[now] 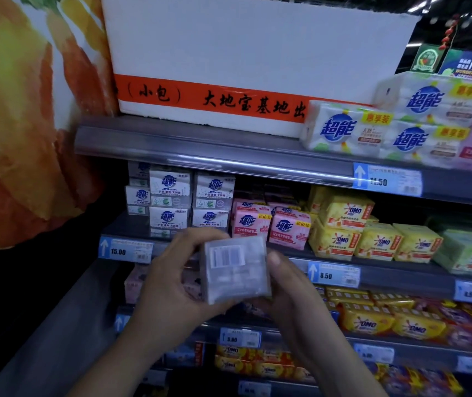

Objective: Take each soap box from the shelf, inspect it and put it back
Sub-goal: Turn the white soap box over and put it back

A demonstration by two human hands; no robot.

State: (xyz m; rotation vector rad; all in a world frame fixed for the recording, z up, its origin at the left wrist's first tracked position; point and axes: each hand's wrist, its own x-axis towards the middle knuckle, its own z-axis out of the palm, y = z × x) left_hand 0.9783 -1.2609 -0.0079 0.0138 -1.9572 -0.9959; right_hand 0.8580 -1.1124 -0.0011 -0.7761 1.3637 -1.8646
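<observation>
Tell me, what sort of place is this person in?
Most likely a supermarket aisle: tiered shelves hold stacked soap packs, blue price tags are clipped along the shelf edges, and the left hand and right hand hold a soap box with a barcode label facing the camera.

A white, film-wrapped soap box (236, 270) is held up off the shelf (257, 164) — barcode label facing the camera, slightly tilted — in front of the white and pink soap stacks.

Shelf price tags (125, 250) read 15.00, 11.50 and 8.50; yellow packs (346, 214) say OMO.
</observation>
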